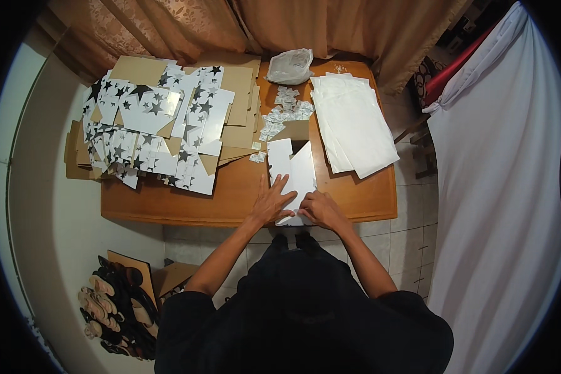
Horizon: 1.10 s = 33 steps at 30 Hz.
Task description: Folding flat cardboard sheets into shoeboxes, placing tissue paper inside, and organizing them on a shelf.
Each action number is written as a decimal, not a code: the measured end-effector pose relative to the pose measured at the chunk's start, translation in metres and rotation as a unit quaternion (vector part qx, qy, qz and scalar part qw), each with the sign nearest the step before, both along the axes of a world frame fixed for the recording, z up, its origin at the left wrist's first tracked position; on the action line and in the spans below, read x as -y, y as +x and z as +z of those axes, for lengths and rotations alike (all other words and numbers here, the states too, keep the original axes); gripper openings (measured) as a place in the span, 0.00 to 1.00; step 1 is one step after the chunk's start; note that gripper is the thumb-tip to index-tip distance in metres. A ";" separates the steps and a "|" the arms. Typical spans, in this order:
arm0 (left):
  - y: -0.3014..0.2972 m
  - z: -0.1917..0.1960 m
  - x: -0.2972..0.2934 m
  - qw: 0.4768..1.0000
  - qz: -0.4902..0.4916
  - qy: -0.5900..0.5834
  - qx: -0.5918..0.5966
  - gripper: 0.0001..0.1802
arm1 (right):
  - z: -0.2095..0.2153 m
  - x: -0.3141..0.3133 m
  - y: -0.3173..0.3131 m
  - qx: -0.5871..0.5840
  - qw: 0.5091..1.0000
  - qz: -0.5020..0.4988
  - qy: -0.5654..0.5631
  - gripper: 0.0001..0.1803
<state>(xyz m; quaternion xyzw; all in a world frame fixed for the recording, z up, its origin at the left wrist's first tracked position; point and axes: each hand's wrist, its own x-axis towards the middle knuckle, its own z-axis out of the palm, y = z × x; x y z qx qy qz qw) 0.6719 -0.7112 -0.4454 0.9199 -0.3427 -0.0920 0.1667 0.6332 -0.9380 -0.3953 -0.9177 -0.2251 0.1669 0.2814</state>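
At the table's front edge in the middle lies a partly folded white cardboard box (303, 167), with brown inner sides and a raised flap at its far end. My left hand (272, 201) rests on its left side, fingers spread and flat. My right hand (320, 209) is closed at its near right edge, fingers curled and pinching the cardboard there. Part of the box's near end is hidden under both hands. Just beyond the box are many small white sachets (287, 112) in a loose heap, and one pair lies (258, 157) by its left corner.
Flat star-printed box blanks (149, 134) are heaped on the left of the wooden table (162, 209). White sheets or bags (352, 121) lie stacked at the right. A clear plastic bag (290, 66) stands at the back. Shoes (121, 305) fill a rack at lower left.
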 end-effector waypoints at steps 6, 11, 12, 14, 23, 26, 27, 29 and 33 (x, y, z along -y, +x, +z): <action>0.003 0.003 0.001 0.999 -0.041 0.015 -0.007 0.31 | -0.003 -0.005 -0.005 0.099 0.985 -0.128 -0.063 0.13; 0.002 0.006 0.009 1.000 -0.018 0.013 0.010 0.32 | -0.026 -0.010 -0.010 0.088 0.975 -0.202 -0.011 0.13; 0.002 0.007 0.009 1.000 -0.018 0.013 0.010 0.32 | -0.026 -0.012 -0.009 0.075 0.973 -0.218 -0.009 0.12; 0.002 0.008 0.010 1.000 -0.020 0.010 0.003 0.31 | -0.025 -0.015 -0.009 0.070 0.972 -0.223 -0.012 0.12; 0.000 -0.003 0.010 0.995 -0.013 -0.087 -0.053 0.31 | -0.040 -0.025 -0.010 0.129 0.960 -0.249 -0.006 0.10; 0.000 -0.002 0.013 0.997 -0.015 -0.062 -0.042 0.31 | -0.047 -0.025 -0.009 0.133 0.958 -0.253 -0.011 0.12; 0.000 -0.003 0.012 0.997 -0.014 -0.062 -0.042 0.31 | -0.044 -0.026 -0.009 0.130 0.960 -0.246 -0.018 0.15; 0.001 -0.006 0.010 0.996 -0.018 -0.071 -0.059 0.33 | -0.039 -0.030 -0.010 0.128 0.957 -0.261 -0.005 0.22; -0.002 -0.001 0.008 0.994 -0.016 -0.095 -0.051 0.40 | -0.027 -0.032 -0.015 0.127 0.927 -0.347 0.065 0.42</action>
